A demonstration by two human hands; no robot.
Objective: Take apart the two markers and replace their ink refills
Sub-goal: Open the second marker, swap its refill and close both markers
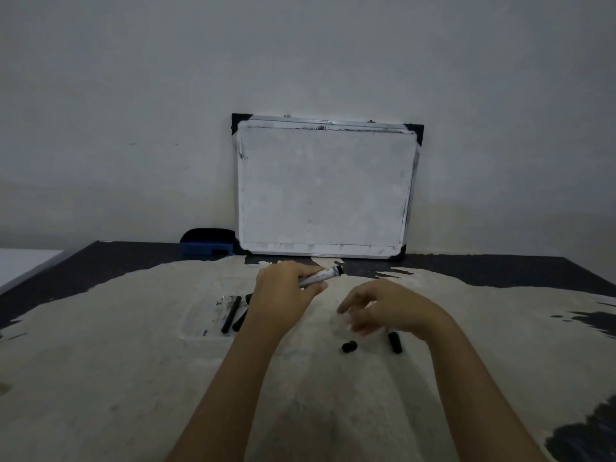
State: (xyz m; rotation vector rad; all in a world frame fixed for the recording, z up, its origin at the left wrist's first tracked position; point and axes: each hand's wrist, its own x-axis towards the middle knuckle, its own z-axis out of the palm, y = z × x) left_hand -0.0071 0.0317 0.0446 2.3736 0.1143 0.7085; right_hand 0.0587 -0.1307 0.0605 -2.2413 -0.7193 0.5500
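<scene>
Near the frame's centre, the right hand [380, 308] hangs loose, holding nothing, above a black cap [394, 342]. Left hand [283, 291] grips the grey marker [321, 276], black-tipped, pointing upper right.
</scene>
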